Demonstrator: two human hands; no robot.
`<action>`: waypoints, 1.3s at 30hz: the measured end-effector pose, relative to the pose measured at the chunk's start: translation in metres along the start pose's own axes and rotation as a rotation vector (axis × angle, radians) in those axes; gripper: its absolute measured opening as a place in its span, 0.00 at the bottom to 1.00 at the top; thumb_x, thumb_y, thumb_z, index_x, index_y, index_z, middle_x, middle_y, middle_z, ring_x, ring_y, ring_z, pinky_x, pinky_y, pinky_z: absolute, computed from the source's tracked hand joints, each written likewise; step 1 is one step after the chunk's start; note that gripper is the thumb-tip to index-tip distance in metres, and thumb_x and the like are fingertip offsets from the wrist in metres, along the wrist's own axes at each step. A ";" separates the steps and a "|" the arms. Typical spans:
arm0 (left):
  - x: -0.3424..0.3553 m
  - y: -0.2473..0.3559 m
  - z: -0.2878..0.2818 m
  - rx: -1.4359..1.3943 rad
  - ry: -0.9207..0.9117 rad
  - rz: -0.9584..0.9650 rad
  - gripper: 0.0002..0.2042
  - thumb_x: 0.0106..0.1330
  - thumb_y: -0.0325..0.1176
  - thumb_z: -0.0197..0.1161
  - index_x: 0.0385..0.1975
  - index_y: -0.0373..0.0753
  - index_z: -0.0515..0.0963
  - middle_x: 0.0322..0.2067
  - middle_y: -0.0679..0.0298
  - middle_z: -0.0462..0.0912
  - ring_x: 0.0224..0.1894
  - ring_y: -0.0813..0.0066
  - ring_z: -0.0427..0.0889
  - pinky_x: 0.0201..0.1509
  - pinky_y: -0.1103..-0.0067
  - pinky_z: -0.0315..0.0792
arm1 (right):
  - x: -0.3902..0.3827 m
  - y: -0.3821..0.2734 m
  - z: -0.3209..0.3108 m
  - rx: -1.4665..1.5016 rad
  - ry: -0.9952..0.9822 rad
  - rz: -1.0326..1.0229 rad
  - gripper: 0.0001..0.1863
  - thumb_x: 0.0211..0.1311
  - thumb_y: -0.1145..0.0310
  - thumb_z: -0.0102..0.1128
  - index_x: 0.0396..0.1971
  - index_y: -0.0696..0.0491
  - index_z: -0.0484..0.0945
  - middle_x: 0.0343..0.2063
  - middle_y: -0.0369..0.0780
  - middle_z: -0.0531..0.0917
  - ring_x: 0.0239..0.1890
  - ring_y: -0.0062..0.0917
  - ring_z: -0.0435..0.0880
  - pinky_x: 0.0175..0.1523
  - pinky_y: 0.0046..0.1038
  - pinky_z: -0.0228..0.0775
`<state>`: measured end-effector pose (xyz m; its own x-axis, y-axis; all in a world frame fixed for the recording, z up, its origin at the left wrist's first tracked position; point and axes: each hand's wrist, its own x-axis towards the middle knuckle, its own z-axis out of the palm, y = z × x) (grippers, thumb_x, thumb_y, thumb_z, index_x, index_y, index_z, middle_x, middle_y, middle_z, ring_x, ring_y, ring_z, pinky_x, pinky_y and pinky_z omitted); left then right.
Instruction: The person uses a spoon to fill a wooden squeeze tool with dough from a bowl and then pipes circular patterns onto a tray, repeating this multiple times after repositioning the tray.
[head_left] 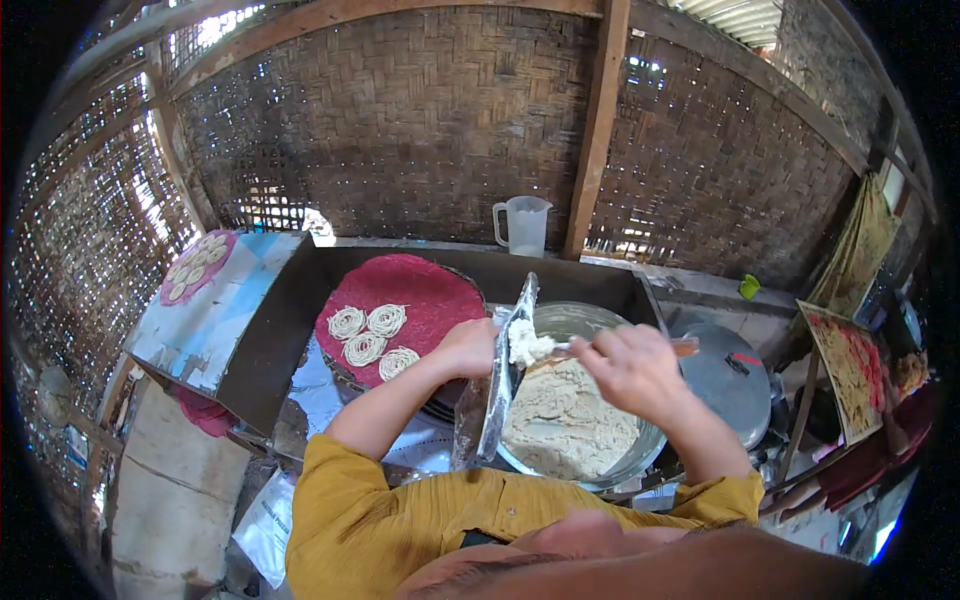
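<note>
My left hand [468,348] is closed round a long, dough-smeared press-like tool [497,395], held slantwise over the left edge of a basin [657,450]. In my right hand [632,372] is a spatula with a wooden handle [686,346]. A lump of pale dough [527,345] sits between the spatula's tip and the tool, touching both. More soft dough [575,418] fills the basin below my right hand. Left of the tool lies a round pink cloth-covered tray [435,300], bearing several coiled strand nests [386,320]. My left fingers are partly hidden behind the tool.
Behind the basin stands a clear plastic jug [525,226]. A blue-and-white-topped box [215,310] at left carries a pink round with more nests [198,268]. At right are a grey round lid [722,390], a leaning framed panel [848,372] and another person's dark red clothing [905,440].
</note>
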<state>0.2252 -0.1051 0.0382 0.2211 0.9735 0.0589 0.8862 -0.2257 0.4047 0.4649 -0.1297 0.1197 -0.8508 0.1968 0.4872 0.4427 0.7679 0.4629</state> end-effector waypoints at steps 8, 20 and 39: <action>-0.011 -0.027 -0.015 -0.111 0.070 0.009 0.21 0.46 0.49 0.54 0.32 0.39 0.76 0.32 0.49 0.77 0.37 0.54 0.76 0.38 0.70 0.69 | -0.022 0.016 -0.001 0.167 0.182 0.214 0.10 0.38 0.71 0.60 0.26 0.50 0.75 0.16 0.35 0.73 0.20 0.25 0.74 0.25 0.26 0.64; 0.048 -0.124 0.024 -1.269 -0.421 0.057 0.16 0.44 0.24 0.65 0.36 0.37 0.72 0.33 0.64 0.77 0.35 0.78 0.75 0.37 0.77 0.74 | -0.041 0.003 0.060 0.608 0.220 0.505 0.12 0.39 0.69 0.66 0.26 0.56 0.76 0.17 0.38 0.75 0.19 0.25 0.74 0.23 0.22 0.64; -0.008 -0.017 0.003 -0.011 0.195 0.048 0.20 0.45 0.46 0.55 0.31 0.37 0.76 0.33 0.48 0.76 0.36 0.54 0.75 0.41 0.68 0.69 | 0.024 -0.002 0.014 0.248 -0.175 0.158 0.07 0.45 0.64 0.53 0.24 0.51 0.75 0.19 0.37 0.76 0.23 0.29 0.77 0.26 0.30 0.67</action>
<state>0.2094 -0.1091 0.0278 0.1795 0.9506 0.2533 0.8717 -0.2731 0.4070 0.4397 -0.1181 0.1201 -0.8223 0.4105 0.3940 0.5091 0.8401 0.1874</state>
